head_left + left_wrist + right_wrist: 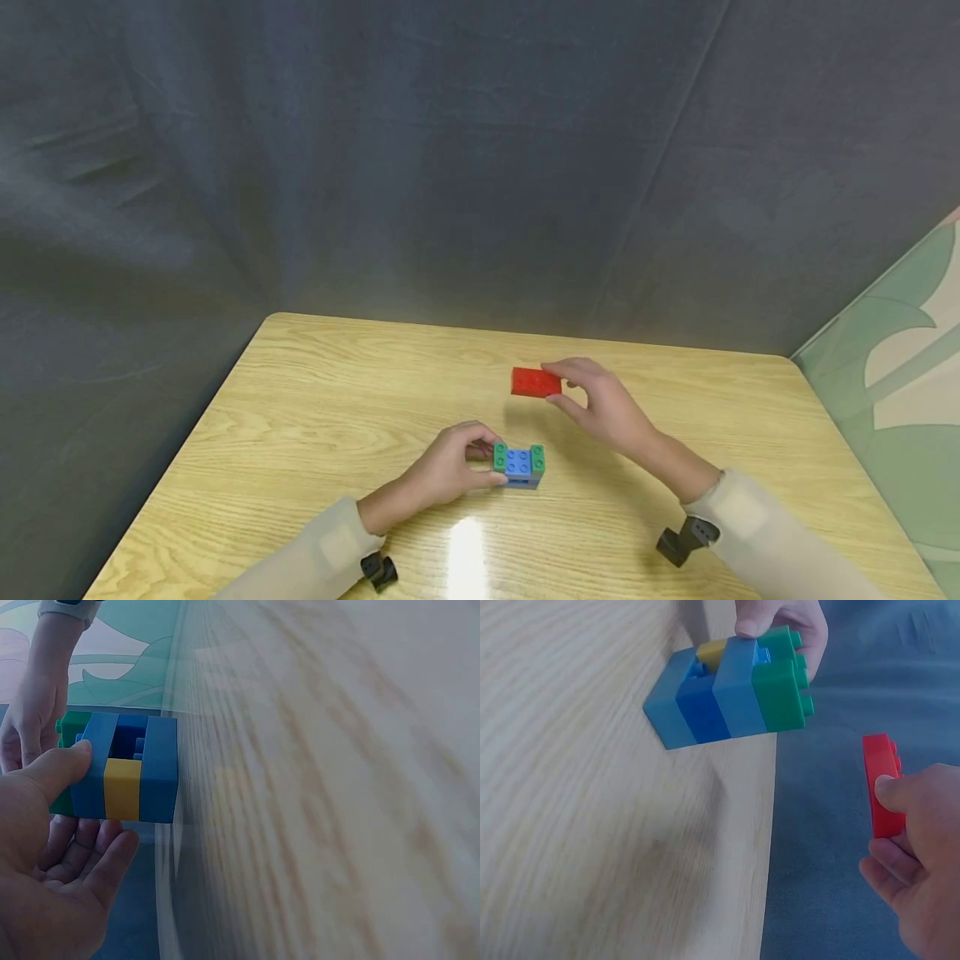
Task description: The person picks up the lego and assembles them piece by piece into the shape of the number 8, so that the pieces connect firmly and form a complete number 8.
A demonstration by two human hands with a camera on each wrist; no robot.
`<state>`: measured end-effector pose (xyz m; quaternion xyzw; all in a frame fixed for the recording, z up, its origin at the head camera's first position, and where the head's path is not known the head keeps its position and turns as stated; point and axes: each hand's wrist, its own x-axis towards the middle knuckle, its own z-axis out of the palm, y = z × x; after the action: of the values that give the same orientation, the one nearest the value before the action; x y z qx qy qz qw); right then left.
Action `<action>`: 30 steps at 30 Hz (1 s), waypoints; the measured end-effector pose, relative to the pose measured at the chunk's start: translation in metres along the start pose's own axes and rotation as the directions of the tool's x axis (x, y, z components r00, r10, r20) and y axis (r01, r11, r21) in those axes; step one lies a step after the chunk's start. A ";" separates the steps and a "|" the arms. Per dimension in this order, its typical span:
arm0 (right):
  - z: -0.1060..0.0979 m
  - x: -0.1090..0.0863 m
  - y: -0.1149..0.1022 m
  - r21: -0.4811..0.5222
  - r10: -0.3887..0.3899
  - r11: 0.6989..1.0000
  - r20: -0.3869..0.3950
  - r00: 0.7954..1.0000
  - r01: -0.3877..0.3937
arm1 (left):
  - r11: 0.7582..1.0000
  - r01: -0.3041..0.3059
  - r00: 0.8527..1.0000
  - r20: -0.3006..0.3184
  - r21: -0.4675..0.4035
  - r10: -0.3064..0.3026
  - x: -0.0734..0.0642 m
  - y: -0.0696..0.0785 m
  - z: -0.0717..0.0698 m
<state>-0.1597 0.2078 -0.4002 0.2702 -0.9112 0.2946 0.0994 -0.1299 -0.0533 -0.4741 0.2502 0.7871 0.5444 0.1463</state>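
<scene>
My left hand (452, 463) grips a stack of toy building bricks (519, 467) by its left side. The stack has blue layers, a yellow brick (122, 789) set among them, and two green bricks (778, 694) on top with a gap between. Above and behind it, my right hand (600, 402) pinches a red brick (534, 382) by its right end, thumb on the near side. In the right wrist view the red brick's studs face away from the stack. The red brick and the stack are apart.
Both hands are over a light wood table (315, 392). A dark grey-blue cloth (465, 167) hangs behind its far edge and along the left. On the right is a panel with a green leaf pattern (900, 375).
</scene>
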 end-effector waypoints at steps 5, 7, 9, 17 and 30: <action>-0.001 -0.008 -0.005 -0.003 -0.019 1.000 0.003 1.000 0.019 | 1.000 -0.003 1.000 -0.004 -0.004 0.003 0.000 0.000 0.000; -0.001 -0.012 -0.007 -0.005 -0.024 1.000 0.006 1.000 0.024 | 1.000 -0.006 1.000 -0.007 -0.003 0.006 -0.001 0.001 0.000; -0.001 -0.015 -0.009 -0.002 -0.027 1.000 0.008 1.000 0.027 | 1.000 -0.008 1.000 -0.008 -0.002 0.008 -0.001 0.001 0.000; 0.003 -0.027 -0.017 0.021 -0.053 0.998 0.023 0.998 0.052 | 1.000 -0.017 1.000 -0.008 0.003 0.017 -0.001 -0.001 0.000; 0.012 -0.042 -0.028 0.069 -0.097 0.993 0.039 0.995 0.094 | 0.999 -0.038 0.999 -0.004 0.000 0.038 -0.002 -0.001 0.000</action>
<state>-0.1092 0.2002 -0.4104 0.3228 -0.8888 0.3139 0.0852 -0.1285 -0.0544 -0.4749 0.2641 0.7824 0.5479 0.1342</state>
